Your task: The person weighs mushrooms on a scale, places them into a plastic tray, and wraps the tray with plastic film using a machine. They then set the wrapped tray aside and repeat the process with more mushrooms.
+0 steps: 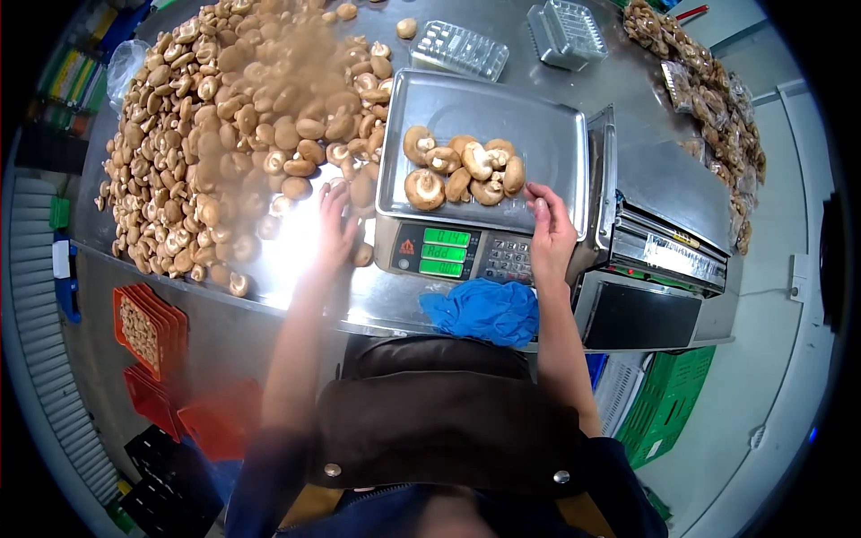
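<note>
Several brown mushrooms [424, 189] sit in what looks like a clear plastic tray on the metal pan [556, 117] of a digital scale [404, 247] with green lit displays. My right hand [549, 220] is at the right edge of the clear tray, its fingers bent close together; what they grip, if anything, is too small to name. Left of the scale, my left hand [334, 224] is over the shiny table, fingers apart and empty, beside the large pile of loose mushrooms [179, 152].
Empty clear trays [459, 49] lie behind the scale, with stacked ones [569, 34] to their right. A wrapping machine [668, 206] stands on the right, packed mushrooms [708, 90] beyond it. A blue cloth [484, 311] lies at the front edge. Red crates [148, 332] are lower left.
</note>
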